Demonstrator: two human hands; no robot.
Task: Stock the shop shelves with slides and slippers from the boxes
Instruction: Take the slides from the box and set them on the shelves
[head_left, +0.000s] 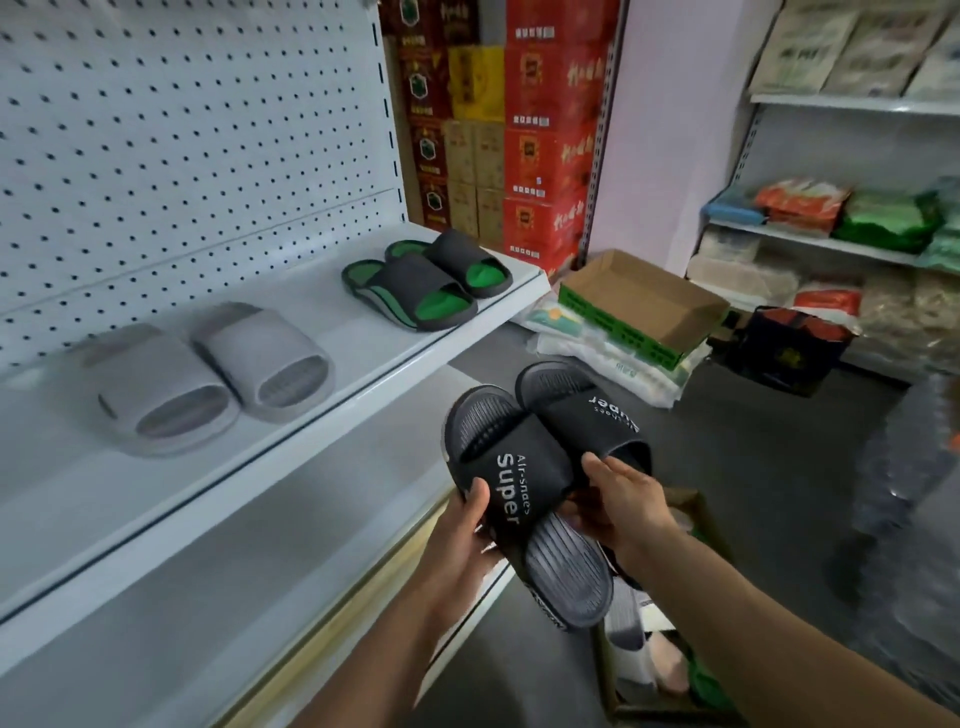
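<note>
The left hand (470, 525) is gripping the nearer black slide (524, 499) along its left edge, thumb lying on the strap beside the white word "super". The right hand (618, 501) is holding the same pair from the right, thumb pressing on top where the two straps meet and fingers going underneath out of sight. The farther black slide (576, 410) is lying tight against the nearer one, partly overlapping it. Both slides are hanging in the air in front of the shelf (291, 415), off its front edge and lower than its surface.

On that shelf a pair of grey slides (208, 374) is sitting side by side toward the left, and a pair of black-and-green slides (426, 280) is sitting farther along near the right end. A white pegboard (182, 145) is backing the shelf.

Below the hands an open cardboard box (654, 670) is showing more footwear inside. On the floor beyond, a shallow cardboard tray (644, 306) is resting on white sacks (608, 353), with red cartons (550, 130) stacked behind.
</note>
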